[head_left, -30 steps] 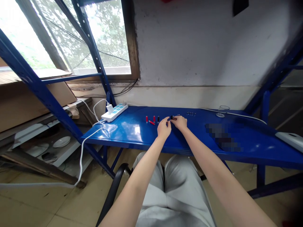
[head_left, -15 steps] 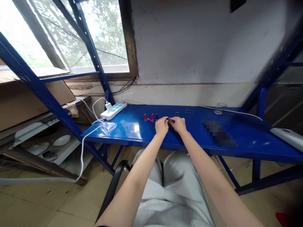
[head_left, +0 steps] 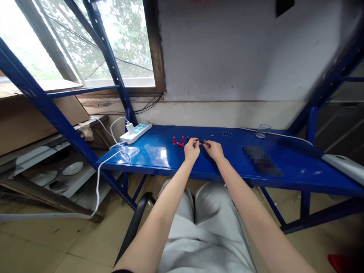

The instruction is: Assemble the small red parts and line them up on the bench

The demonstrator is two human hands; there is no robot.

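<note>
A thin dark stick-like piece (head_left: 201,141) spans the gap between my two hands, above the blue table (head_left: 159,163). My left hand (head_left: 192,150) pinches its left end with closed fingers. At the right end, the fingertips of my right hand (head_left: 214,150) are closed on it too; its exact kind is too small to make out. Just left of my left hand stand two small red cylinders (head_left: 174,140), and one red cylinder (head_left: 179,145) lies on its side. A small black cylinder (head_left: 188,139) stands partly behind my left fingers.
Several tiny metallic pieces (head_left: 226,134) sit in rows farther back, near a single small piece (head_left: 212,135). A clear glass (head_left: 263,131) stands at the back right. A blurred dark item (head_left: 261,161) lies right of my arms. A white power strip (head_left: 136,132) occupies the left end.
My hands have drawn slightly apart, the left one shifting a little left. More of the dark piece now shows between them. The cylinders on the table stay put.
</note>
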